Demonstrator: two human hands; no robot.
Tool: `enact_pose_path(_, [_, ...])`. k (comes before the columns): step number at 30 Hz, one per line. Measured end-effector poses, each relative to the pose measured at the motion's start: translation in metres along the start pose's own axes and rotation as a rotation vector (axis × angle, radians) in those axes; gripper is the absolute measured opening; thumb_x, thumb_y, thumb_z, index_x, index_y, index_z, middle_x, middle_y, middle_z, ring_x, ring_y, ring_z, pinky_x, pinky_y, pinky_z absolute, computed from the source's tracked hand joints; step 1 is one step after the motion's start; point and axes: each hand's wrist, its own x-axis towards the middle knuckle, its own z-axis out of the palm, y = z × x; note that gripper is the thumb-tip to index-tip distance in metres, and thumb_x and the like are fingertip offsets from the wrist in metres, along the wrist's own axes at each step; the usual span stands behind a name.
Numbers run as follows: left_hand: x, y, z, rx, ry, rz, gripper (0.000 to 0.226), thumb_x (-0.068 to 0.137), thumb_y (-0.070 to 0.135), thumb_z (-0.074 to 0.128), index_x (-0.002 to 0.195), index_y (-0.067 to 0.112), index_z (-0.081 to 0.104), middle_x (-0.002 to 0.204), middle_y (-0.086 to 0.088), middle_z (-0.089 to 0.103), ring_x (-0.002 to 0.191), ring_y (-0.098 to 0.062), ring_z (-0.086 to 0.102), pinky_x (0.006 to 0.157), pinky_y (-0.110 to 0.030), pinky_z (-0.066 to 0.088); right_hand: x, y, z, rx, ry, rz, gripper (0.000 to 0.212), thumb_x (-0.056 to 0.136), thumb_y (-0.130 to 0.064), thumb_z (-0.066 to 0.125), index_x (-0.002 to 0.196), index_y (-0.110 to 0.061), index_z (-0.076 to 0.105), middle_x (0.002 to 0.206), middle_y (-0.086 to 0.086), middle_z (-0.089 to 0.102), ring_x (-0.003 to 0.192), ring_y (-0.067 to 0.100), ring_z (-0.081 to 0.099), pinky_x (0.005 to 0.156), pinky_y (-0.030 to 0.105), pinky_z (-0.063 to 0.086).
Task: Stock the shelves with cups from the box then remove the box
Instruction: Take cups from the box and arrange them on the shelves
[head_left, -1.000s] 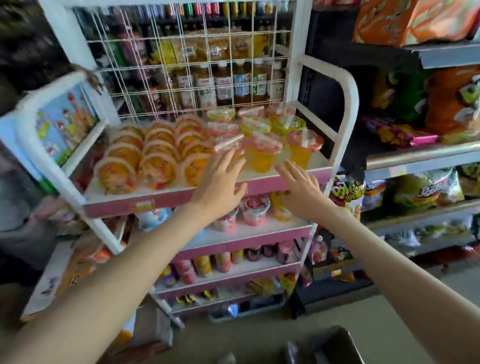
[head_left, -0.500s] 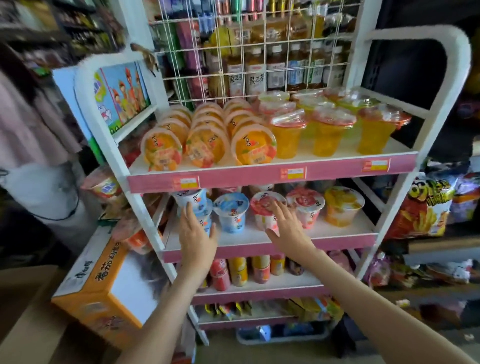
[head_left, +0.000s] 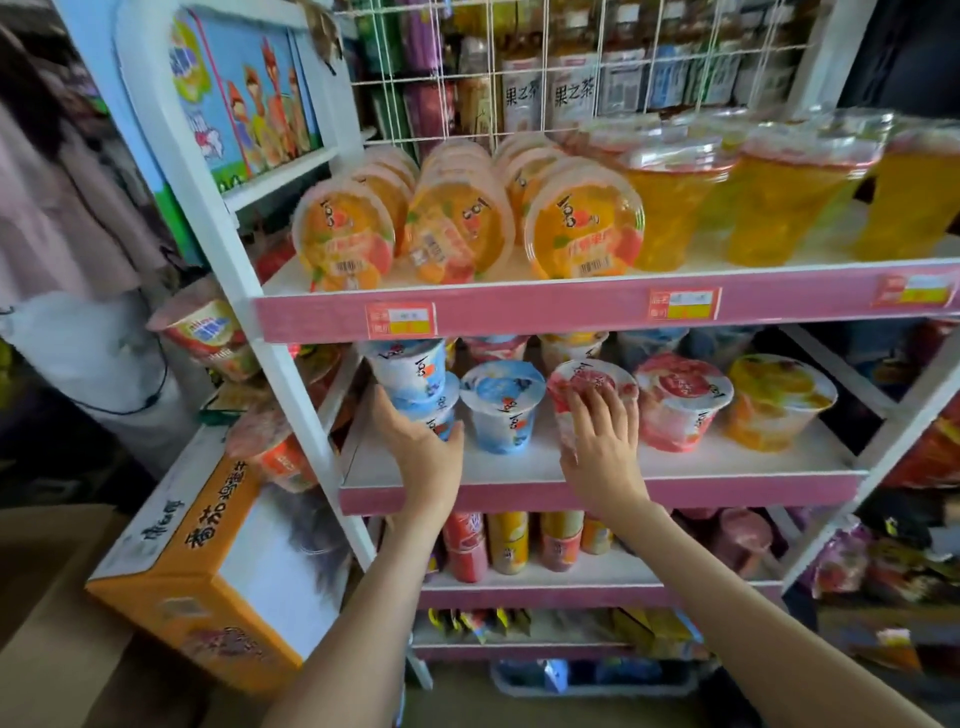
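Two hands on the second shelf (head_left: 519, 470): my left hand (head_left: 423, 452) cups a blue cup (head_left: 423, 410), right hand (head_left: 602, 447) lies open against a red cup (head_left: 589, 384); I judge straightening next.

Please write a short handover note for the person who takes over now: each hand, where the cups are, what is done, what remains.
Left hand: wrapped around the lower blue cup of a stack of two at the left end of the second shelf.
Right hand: fingers on the red cup, on its lid and front.
Done: top shelf full; second shelf holds a front row of five cups, with more behind.
Left: straighten these cups; no task box identifiable, only an orange carton beside the rack.
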Motion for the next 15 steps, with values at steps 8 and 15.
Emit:
enact_pose_path(8, [0.007,-0.016,0.011,-0.079,0.083,0.014,0.101,0.068,0.002,0.081,0.14,0.003,0.01,0.139,-0.016,0.035,0.124,-0.023,0.048,0.1,-0.037,0.045,0.001,0.03,0.011,-0.002,0.059,-0.142,0.096,0.045,0.022,0.063,0.135,-0.007,0.043,0.128,0.017,0.052,0.124,0.036,0.034,0.112,0.057,0.013])
enact_pose_path(15, [0.009,-0.014,0.005,0.008,0.101,-0.018,0.099,0.062,0.011,0.084,0.136,0.005,0.019,0.127,-0.01,0.039,0.109,-0.011,0.046,0.086,-0.02,0.042,0.0,0.022,0.011,-0.094,0.139,-0.098,0.101,0.042,0.012,0.073,0.135,-0.013,0.04,0.121,0.016,0.059,0.115,0.035,0.045,0.105,0.054,0.028])
